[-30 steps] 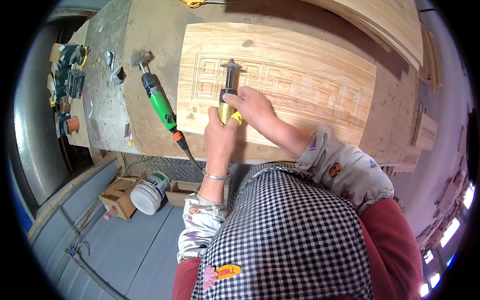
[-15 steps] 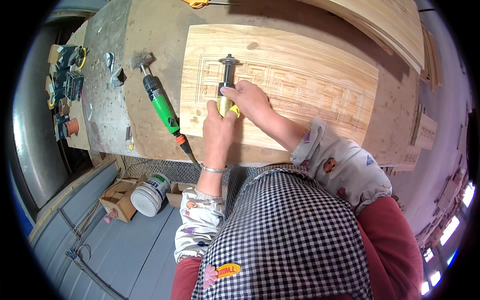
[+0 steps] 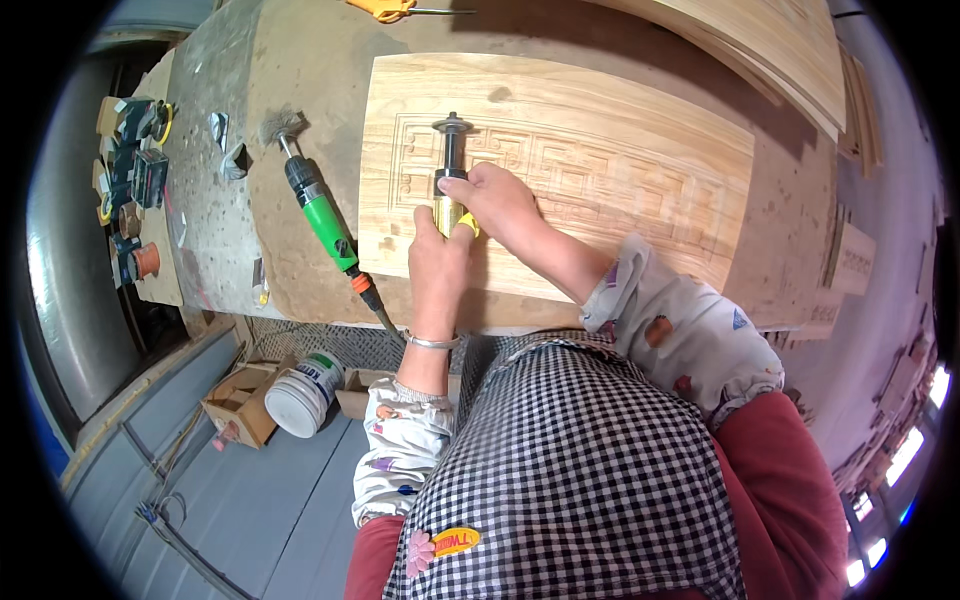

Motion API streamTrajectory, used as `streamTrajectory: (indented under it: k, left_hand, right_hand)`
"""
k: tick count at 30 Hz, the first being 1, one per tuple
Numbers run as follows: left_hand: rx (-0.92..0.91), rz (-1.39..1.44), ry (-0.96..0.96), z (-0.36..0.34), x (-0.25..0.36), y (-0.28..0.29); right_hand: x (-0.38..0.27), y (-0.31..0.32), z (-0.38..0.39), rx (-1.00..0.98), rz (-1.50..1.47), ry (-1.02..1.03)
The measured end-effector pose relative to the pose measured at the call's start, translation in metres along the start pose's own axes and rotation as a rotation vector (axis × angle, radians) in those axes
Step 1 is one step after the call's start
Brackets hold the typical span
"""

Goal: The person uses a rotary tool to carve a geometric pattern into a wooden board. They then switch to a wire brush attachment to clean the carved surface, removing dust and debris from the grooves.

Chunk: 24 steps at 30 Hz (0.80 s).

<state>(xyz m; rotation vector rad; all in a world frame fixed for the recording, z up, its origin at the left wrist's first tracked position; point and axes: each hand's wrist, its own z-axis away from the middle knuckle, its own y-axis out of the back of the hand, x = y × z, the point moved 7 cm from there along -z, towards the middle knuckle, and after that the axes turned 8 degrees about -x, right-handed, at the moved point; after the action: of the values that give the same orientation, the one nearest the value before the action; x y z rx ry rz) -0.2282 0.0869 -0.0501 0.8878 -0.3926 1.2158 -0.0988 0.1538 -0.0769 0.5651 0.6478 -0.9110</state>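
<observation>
Both hands clenched on 1 tool (image 3: 451, 165): right hand (image 3: 497, 197) wrapped over the upper body, left hand (image 3: 438, 262) closed around the yellow lower end from below. Tool is a black-and-yellow handheld power tool, lying along the panel with its round black head pointing away from the person, resting on the carved area.

Bench (image 3: 300, 70): grey-brown, dusty top, fills the upper half of the view.

Panel (image 3: 620, 130): pale wood board lying flat on the bench, carved with a rectangular key-pattern border. Tool sits over its left part, near the left end of the carving.

Boards (image 3: 770, 50): more pale wood stacked at the far right of the bench, well apart from the hands.

Grinder (image 3: 318, 205): green-handled tool with a wire brush head, lying on the bench just left of the panel, its hose running off the near edge.

Bucket (image 3: 300, 392): white, on its side on the floor below the bench, beside a cardboard box (image 3: 240, 405).

Clutter (image 3: 130, 180): small tools and parts on a ledge at far left; detail too small to tell.

Scissors (image 3: 385, 8): orange handles at the far edge of the bench.

Bracelet (image 3: 432, 342): 1 thin metal band on the left wrist.
</observation>
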Motion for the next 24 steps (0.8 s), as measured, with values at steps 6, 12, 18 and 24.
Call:
streamTrajectory:
  k: [6,12,18,24]
  left_hand:
    - [-0.020,0.111,0.000,0.001,-0.006,-0.010]
    - [-0.101,-0.136,-0.022,0.016,0.013,-0.036]
    - [-0.095,-0.198,-0.010,0.016,0.012,-0.043]
    - [-0.024,-0.184,-0.080,0.008,-0.002,-0.037]
  right_hand:
    - [0.000,0.009,0.006,0.014,0.013,-0.009]
    - [0.030,0.031,0.034,0.137,-0.138,0.034]
    - [0.040,0.035,0.031,0.119,-0.126,0.024]
    - [0.032,0.032,0.027,0.115,-0.094,0.050]
